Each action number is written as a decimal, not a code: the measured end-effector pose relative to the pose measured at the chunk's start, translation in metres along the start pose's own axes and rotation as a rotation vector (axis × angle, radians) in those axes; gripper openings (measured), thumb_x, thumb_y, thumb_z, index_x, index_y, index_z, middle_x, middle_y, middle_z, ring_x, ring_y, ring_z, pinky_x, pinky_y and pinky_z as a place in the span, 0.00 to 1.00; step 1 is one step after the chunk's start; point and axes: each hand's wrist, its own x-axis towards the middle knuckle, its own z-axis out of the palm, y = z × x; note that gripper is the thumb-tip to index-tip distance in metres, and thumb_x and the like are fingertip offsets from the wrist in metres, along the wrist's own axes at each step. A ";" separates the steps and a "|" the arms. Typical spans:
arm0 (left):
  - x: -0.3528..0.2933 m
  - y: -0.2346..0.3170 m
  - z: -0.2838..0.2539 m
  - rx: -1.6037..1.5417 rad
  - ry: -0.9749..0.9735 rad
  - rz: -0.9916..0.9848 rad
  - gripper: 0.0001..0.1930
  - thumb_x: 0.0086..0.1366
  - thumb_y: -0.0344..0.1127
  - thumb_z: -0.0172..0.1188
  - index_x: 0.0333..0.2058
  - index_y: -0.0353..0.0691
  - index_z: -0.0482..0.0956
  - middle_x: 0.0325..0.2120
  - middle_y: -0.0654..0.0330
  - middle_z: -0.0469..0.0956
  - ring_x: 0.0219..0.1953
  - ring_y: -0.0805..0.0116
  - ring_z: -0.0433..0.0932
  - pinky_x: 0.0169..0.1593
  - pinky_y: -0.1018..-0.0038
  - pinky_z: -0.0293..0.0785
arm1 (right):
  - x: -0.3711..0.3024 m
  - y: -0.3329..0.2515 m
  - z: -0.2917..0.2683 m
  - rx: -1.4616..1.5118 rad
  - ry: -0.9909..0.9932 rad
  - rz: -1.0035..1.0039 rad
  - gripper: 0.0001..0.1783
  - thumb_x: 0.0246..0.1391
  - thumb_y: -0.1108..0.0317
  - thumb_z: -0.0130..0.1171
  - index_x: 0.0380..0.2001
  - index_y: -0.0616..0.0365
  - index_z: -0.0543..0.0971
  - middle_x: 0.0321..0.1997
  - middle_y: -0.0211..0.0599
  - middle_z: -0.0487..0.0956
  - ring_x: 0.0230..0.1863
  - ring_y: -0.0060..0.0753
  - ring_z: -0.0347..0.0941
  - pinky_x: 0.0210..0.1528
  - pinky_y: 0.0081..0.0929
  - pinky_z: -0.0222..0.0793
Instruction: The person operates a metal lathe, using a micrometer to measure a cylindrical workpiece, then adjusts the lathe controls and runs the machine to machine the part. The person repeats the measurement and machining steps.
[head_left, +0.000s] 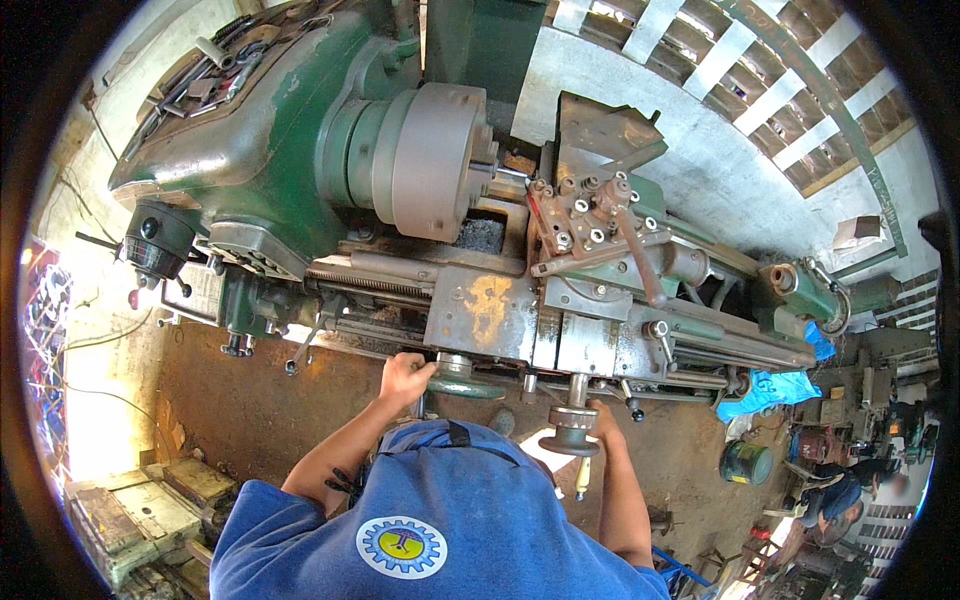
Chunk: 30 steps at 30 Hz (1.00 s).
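A green metal lathe spreads across the view in front of me. My left hand [405,379] is closed at the left rim of the carriage handwheel [463,385], below the apron. My right hand [604,423] is beside the cross-slide handwheel [570,437], which has a pale handle [583,478] hanging down. The right fingers are mostly hidden behind that wheel and its shaft. Above, the grey chuck [435,160] holds a short bright metal bar [508,180]. The tool post [590,215], with several bolts and a long lever [640,255], stands right of the bar's end.
Loose tools [215,80] lie on the headstock. Metal chips [481,236] sit below the chuck. The tailstock [800,295] is at the bed's right end. A wooden box [140,515] is at lower left, a green bucket [746,462] at right. Another person [840,500] sits far right.
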 end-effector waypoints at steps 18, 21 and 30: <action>0.000 0.000 -0.001 0.001 -0.004 0.001 0.21 0.56 0.50 0.63 0.22 0.34 0.82 0.19 0.44 0.78 0.25 0.45 0.81 0.31 0.57 0.74 | -0.006 -0.010 -0.006 -0.069 -0.004 -0.041 0.31 0.37 0.63 0.74 0.49 0.57 0.83 0.53 0.56 0.79 0.54 0.64 0.75 0.59 0.49 0.72; 0.000 0.001 -0.002 -0.005 -0.020 -0.011 0.21 0.57 0.50 0.63 0.23 0.33 0.82 0.19 0.43 0.77 0.26 0.44 0.81 0.31 0.56 0.74 | -0.004 -0.003 -0.003 -0.103 0.014 -0.072 0.30 0.39 0.62 0.73 0.50 0.59 0.83 0.53 0.56 0.80 0.53 0.64 0.76 0.59 0.50 0.73; 0.006 -0.007 -0.006 0.053 -0.195 -0.061 0.25 0.61 0.58 0.62 0.33 0.36 0.84 0.28 0.47 0.83 0.34 0.54 0.84 0.42 0.60 0.78 | 0.014 0.019 0.013 -0.057 0.016 -0.074 0.32 0.36 0.62 0.74 0.48 0.61 0.79 0.51 0.58 0.78 0.53 0.68 0.74 0.59 0.52 0.72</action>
